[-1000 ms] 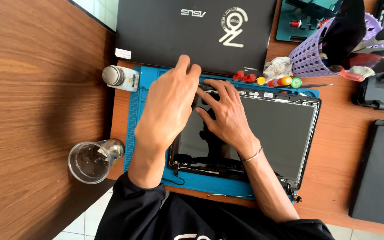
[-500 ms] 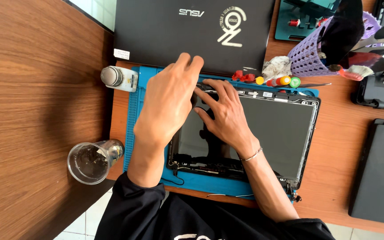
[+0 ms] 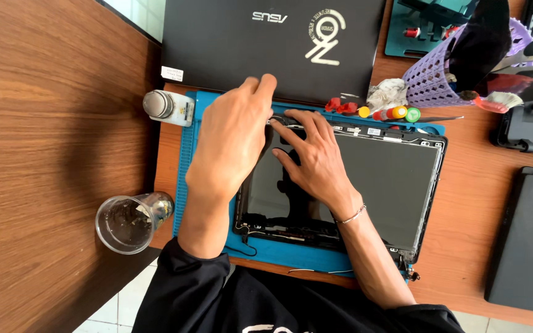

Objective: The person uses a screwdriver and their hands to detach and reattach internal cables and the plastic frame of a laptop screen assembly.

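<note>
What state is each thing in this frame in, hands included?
Left hand: over the screen panel's top left corner, fingertips at its upper edge.
Right hand: flat on the panel, fingers spread.
Screen panel: lying flat on the blue mat, bezel off, cables showing.
Blue mat: flat on the table.
Closed laptop: lid shut.
White bottle: on its side, capped.
Clear cup: tipped on its side.
Purple basket: holding tools.

bottle [image 3: 169, 107] left, screwdrivers [image 3: 390, 113] right; bare panel [image 3: 390, 179] between

repair workshop – laptops [image 3: 266, 43], screwdrivers [image 3: 396, 113]
</note>
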